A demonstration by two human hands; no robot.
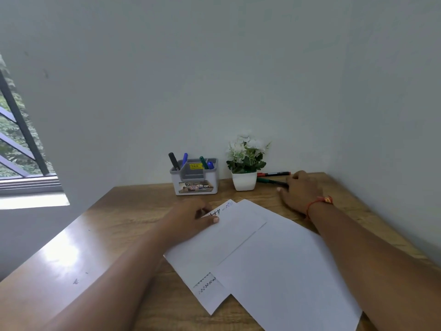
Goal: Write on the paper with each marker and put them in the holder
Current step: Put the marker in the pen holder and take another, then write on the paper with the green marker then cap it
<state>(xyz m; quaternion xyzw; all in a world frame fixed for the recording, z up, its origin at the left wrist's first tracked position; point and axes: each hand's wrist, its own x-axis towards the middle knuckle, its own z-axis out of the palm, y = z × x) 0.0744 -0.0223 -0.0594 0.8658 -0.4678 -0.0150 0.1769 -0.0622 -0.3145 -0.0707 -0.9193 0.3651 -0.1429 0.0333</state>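
Now right hand (301,191) touches green marker (268,180) by table (148,199) edge

A white-flowered plant in a white pot (244,179) stands on the wooden tabletop (133,211) against the far wall (214,68); a barred window (16,139) at left.

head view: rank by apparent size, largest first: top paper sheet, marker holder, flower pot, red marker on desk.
1. top paper sheet, by far the largest, though it is also nearest the camera.
2. marker holder.
3. flower pot, without the plant.
4. red marker, partly hidden behind the pot, so its full length is unsure.
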